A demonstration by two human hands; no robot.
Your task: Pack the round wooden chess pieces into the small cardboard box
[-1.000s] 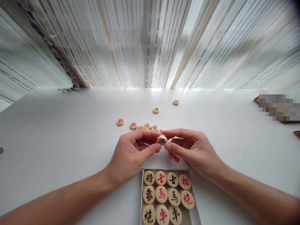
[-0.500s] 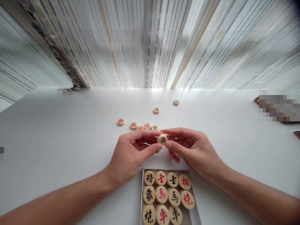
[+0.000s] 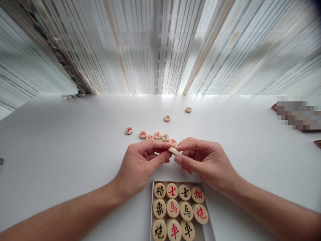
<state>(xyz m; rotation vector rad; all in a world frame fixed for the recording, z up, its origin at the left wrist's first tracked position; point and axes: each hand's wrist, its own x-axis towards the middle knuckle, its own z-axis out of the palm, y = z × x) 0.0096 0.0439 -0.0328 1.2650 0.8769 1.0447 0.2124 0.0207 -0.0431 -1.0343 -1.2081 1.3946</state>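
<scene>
Between my two hands a round wooden xiangqi piece (image 3: 173, 151) is tilted edge-on, so its character is hidden. My left hand (image 3: 142, 160) pinches it between thumb and fingers from the left. From the right, the fingertips of my right hand (image 3: 204, 157) close on its other side. Just below, a shallow box (image 3: 151, 207) holds rows of larger-looking pieces with red and black characters, some apparently stacked. Right behind my fingers lies a red-marked piece (image 3: 173, 142), beside a black-marked piece (image 3: 165, 137).
More loose pieces lie farther back on the white table (image 3: 75, 140), among them a red one (image 3: 129, 130) and two black ones (image 3: 167, 118). A striped curtain (image 3: 140, 47) hangs behind. At the right sits a blurred-out brown object (image 3: 298, 115).
The piece in my fingers has turned from showing its black character to showing its edge. My right fingers have shifted slightly, uncovering the red-marked piece behind.
</scene>
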